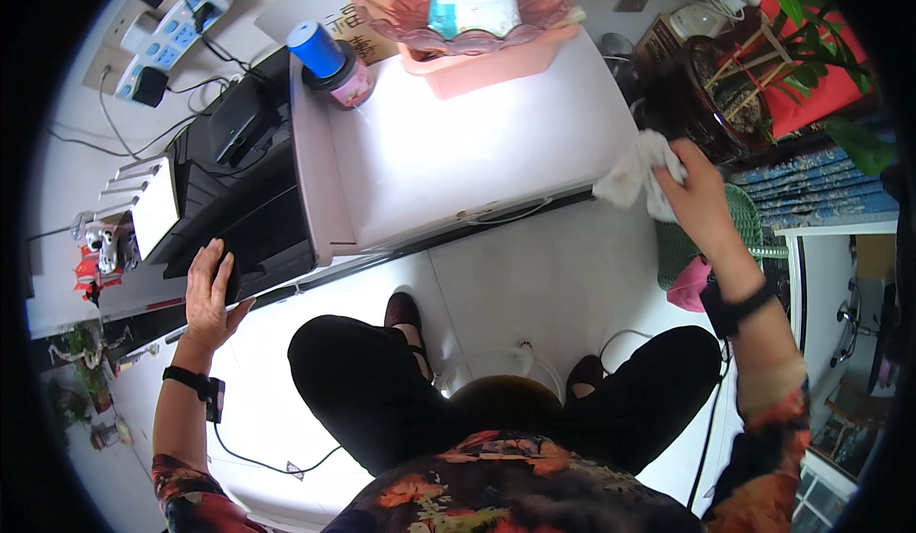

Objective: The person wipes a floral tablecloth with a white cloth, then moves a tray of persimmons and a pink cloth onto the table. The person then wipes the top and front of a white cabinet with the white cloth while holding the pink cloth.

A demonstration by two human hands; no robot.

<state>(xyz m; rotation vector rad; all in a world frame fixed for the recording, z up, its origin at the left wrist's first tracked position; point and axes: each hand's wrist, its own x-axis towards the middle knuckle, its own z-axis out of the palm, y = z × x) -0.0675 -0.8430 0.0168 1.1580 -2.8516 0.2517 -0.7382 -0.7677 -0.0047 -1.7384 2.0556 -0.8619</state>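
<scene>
My right hand (694,193) grips a crumpled white cloth (637,175) at the right front corner of a white cabinet top (472,154). Part of the cloth hangs past that corner. My left hand (213,293) lies at the front edge of a glossy black shelf (268,247), its fingers over a small dark object (232,279) that I cannot make out. On the cabinet top a pink plastic basin (486,75) carries a fluted clear-pink bowl (379,18) with a pack of wipes (474,0). A blue-lidded container (315,48) and a dark-rimmed pink jar (352,83) stand at the left.
Power strips (172,35) with plugs and black cables are on the left. Near them are a black box (243,118) and a white router (156,207). At right stand a potted plant (708,103) and a green woven basket (741,218). My knees flank a round stool.
</scene>
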